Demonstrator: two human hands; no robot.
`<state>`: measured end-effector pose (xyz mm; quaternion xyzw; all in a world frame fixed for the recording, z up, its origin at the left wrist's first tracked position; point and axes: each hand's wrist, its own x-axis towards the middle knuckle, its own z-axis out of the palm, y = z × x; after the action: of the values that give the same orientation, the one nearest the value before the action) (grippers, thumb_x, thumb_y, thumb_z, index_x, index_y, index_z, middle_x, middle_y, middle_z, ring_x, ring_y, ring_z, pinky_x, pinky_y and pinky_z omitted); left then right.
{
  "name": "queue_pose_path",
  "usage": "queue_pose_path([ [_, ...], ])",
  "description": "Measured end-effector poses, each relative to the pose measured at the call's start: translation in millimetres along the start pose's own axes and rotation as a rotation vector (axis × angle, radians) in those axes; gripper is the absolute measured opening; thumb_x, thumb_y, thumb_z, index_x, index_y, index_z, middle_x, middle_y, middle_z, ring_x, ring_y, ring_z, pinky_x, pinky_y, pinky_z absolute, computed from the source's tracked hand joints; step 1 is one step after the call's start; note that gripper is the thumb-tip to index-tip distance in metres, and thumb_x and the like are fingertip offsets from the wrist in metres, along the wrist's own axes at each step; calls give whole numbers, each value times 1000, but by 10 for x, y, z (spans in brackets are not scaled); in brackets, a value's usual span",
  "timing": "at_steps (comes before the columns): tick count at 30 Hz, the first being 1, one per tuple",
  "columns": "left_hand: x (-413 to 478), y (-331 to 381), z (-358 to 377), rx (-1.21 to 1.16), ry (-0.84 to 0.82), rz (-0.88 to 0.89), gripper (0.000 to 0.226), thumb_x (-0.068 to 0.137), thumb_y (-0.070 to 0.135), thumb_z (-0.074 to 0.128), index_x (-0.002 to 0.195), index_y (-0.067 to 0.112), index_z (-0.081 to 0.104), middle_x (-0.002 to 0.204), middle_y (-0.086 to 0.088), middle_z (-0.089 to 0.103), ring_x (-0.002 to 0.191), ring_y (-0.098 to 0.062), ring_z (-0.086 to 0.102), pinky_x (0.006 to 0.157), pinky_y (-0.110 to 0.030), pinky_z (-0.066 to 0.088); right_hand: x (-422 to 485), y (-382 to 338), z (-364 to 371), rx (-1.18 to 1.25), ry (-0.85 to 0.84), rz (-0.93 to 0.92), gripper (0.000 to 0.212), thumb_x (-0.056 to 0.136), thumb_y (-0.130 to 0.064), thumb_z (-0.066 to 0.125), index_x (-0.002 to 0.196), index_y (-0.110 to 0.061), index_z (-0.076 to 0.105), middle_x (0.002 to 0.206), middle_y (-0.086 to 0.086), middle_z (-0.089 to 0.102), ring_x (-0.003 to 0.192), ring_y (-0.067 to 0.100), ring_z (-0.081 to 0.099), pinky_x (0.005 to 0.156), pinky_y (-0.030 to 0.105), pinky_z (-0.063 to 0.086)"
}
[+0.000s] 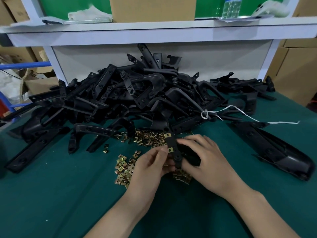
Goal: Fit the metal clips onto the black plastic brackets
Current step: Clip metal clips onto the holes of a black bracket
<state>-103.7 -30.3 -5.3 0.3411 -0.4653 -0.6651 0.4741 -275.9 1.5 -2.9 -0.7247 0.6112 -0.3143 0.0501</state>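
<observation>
Hands: two, left hand (151, 162) and right hand (205, 158). Held bracket (172, 143): one, carrying two fitted clips (167, 135). Heap of brackets (137, 93): dozens, too tangled to count. Loose clips (123, 167): dozens. String (240, 110): one. Cardboard box (151, 8): one.

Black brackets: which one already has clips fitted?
The narrow bracket held between left hand and right hand; two brass clips sit on its edge; piled brackets show none.

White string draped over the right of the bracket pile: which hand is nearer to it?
Right. The right hand, gripping the black plastic bracket, sits below and left of the thin white string; the left hand is farther left, across that bracket.
</observation>
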Motion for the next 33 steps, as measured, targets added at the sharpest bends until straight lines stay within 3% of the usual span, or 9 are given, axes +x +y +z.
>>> queue_pose_path([
  [3,13,-10,-41,-26,-32,7,27,95,24,56,104,6,74,85,-5,70,76,-12,64,73,-24,56,-29,-3,-10,175,-62,35,51,93,-52,47,141,-35,54,128,-31,51,131,1,39,114,32,32],
  [8,38,-16,-69,-47,-53,18,33,87,29,59,107,6,72,87,-7,69,77,-14,64,72,-26,57,-60,0,7,353,-76,60,43,94,-65,46,133,-49,54,132,-38,50,135,-4,38,112,31,33],
  [10,43,-27,-89,-43,-62,23,35,88,29,58,110,5,71,88,-8,69,78,-14,64,73,-27,57,-43,-14,4,415,-72,63,38,91,-68,52,126,-53,57,130,-37,54,131,-6,44,109,27,35],
  [14,51,-17,-133,-22,-110,36,33,93,28,57,113,8,73,94,-11,70,83,-15,64,75,-27,56,-19,-9,-12,607,-20,91,36,82,-54,71,117,-44,71,122,-23,65,122,0,57,103,23,44],
  [19,53,0,-156,4,-154,36,34,95,30,56,117,9,72,100,-17,71,88,-18,64,76,-28,55,-4,-5,-33,514,10,72,62,72,-74,68,130,-55,57,136,-30,52,135,-1,41,111,27,32],
  [23,45,13,-165,-3,-184,9,35,97,28,53,118,5,71,104,-21,72,92,-22,67,78,-29,55,2,2,-35,386,24,82,65,64,-87,60,126,-70,48,145,-42,34,142,-7,22,116,32,21],
  [27,46,25,-179,-28,-227,-28,38,100,25,50,119,-3,67,106,-23,71,94,-25,66,79,-30,56,-2,32,-18,397,-2,118,71,63,-89,62,129,-67,48,148,-38,33,146,7,28,118,52,28],
  [33,46,25,-187,-56,-270,-63,40,100,24,48,119,-8,63,98,-16,71,85,-16,65,70,-25,53,-10,51,8,403,11,103,68,63,-90,60,126,-69,50,148,-36,35,144,12,33,116,54,30],
])
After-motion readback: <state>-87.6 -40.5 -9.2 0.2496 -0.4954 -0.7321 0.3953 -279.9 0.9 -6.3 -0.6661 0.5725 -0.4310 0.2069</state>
